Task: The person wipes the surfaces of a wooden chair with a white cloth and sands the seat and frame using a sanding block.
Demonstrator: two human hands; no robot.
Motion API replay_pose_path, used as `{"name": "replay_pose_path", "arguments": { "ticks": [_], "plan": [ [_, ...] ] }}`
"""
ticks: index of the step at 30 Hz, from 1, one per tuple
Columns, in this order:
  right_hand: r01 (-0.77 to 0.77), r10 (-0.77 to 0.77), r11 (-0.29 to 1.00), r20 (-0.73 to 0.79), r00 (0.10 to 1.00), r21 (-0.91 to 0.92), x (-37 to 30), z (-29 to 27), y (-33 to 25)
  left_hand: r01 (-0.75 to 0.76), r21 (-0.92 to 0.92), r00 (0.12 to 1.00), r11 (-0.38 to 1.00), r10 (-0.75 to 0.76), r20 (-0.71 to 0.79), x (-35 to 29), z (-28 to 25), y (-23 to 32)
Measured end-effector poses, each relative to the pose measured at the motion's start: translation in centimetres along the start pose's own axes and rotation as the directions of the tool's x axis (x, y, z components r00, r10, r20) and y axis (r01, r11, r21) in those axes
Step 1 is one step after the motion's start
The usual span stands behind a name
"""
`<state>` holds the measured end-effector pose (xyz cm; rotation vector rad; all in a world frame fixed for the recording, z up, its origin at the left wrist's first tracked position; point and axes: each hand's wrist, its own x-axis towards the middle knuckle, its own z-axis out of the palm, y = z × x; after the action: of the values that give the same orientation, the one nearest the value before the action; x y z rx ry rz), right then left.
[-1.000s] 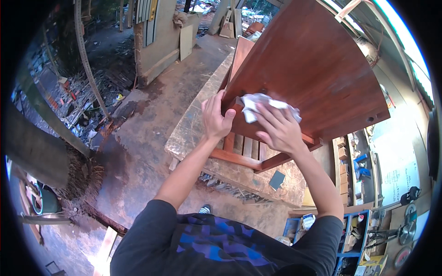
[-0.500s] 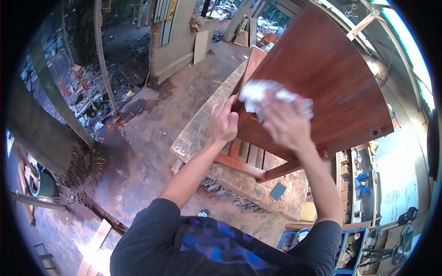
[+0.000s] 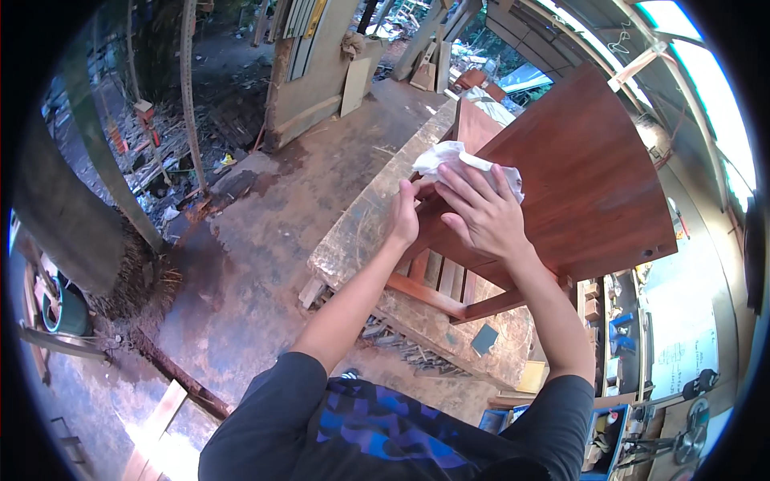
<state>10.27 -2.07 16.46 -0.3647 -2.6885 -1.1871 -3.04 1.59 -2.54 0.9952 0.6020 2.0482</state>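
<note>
A reddish-brown piece of wooden furniture with a broad, smooth panel (image 3: 593,176) stands tilted on a worn workbench (image 3: 353,248). My right hand (image 3: 489,212) lies on a crumpled white cloth (image 3: 439,156), fingers stretched and spread, pressing it against the panel near its left edge. My left hand (image 3: 405,216) is closed round the furniture's left edge beside the cloth; its fingertips are partly hidden. Below the panel show the furniture's lower rails (image 3: 425,295) and several slats.
A small dark square sheet (image 3: 484,339) lies on the bench near its front edge. To the right, blue bins (image 3: 603,437) and shelves with small wooden blocks line the wall. A thick post (image 3: 68,216) rises at the left; planks (image 3: 160,425) lie lower left.
My right hand and the cloth have slid a little left over the panel, and the hand is no longer blurred. My left hand stays at the edge. The view has shifted slightly.
</note>
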Motion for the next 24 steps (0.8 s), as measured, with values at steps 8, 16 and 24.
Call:
{"name": "replay_pose_path", "arguments": {
  "ticks": [8, 16, 24],
  "plan": [
    [-0.382, 0.258, 0.874, -0.378, 0.889, -0.301, 1.1, -10.1, 11.1, -0.089, 0.265, 0.996, 0.960, 0.083, 0.033, 0.5, -0.5, 0.4],
    [-0.226, 0.205, 0.970, -0.197, 0.959, -0.086, -2.6, -0.1, 2.6, 0.007, 0.156, 1.000, 0.988, -0.007, -0.002, 0.4, -0.3, 2.7],
    [-0.881, 0.688, 0.463, -0.667, 0.286, 0.099, -15.5, -2.3, 10.9, 0.033, 0.306, 0.987, 0.951, -0.080, 0.141, -0.3, -0.6, 3.3]
  ]
}}
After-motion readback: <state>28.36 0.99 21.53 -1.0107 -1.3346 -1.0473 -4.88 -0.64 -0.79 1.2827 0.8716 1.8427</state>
